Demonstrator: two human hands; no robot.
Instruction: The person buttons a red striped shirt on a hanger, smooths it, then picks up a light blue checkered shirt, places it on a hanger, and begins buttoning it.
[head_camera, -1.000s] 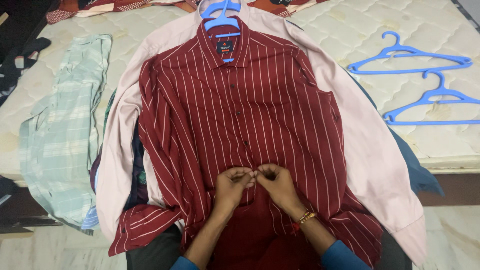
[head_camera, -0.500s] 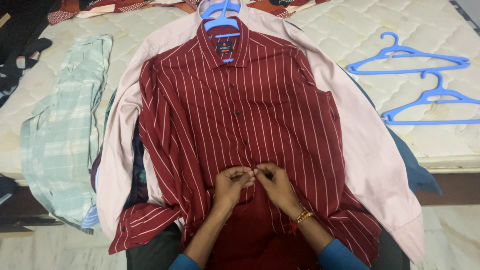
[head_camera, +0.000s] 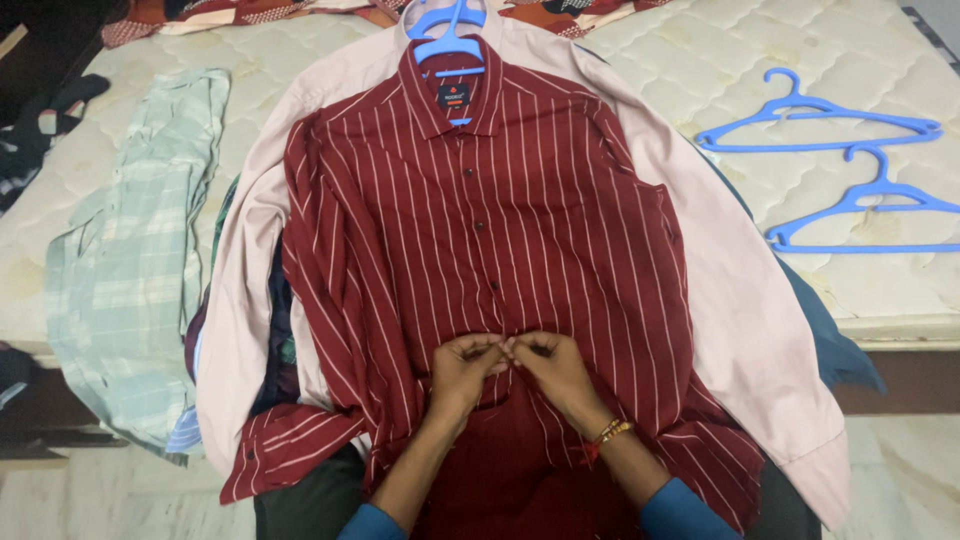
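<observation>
A dark red shirt with thin white stripes (head_camera: 500, 230) lies face up on a blue hanger (head_camera: 448, 40), on top of a pale pink shirt (head_camera: 740, 300). My left hand (head_camera: 462, 372) and my right hand (head_camera: 556, 368) meet at the shirt's front placket, low on the chest. The fingertips of both hands pinch the two fabric edges together at a button. The buttons above are fastened. Below my hands the shirt front hangs apart. Blue sleeves cover my forearms, and a beaded band sits on my right wrist.
Two spare blue hangers (head_camera: 830, 130) (head_camera: 870, 215) lie on the white quilted mattress (head_camera: 700, 70) at right. A pale green checked shirt (head_camera: 130, 260) lies at left. Dark garments sit under the pink shirt. The mattress edge (head_camera: 900, 330) and tiled floor are below.
My fingers shift slightly at the button. The view has drifted a little. The shirt and hangers have not moved.
</observation>
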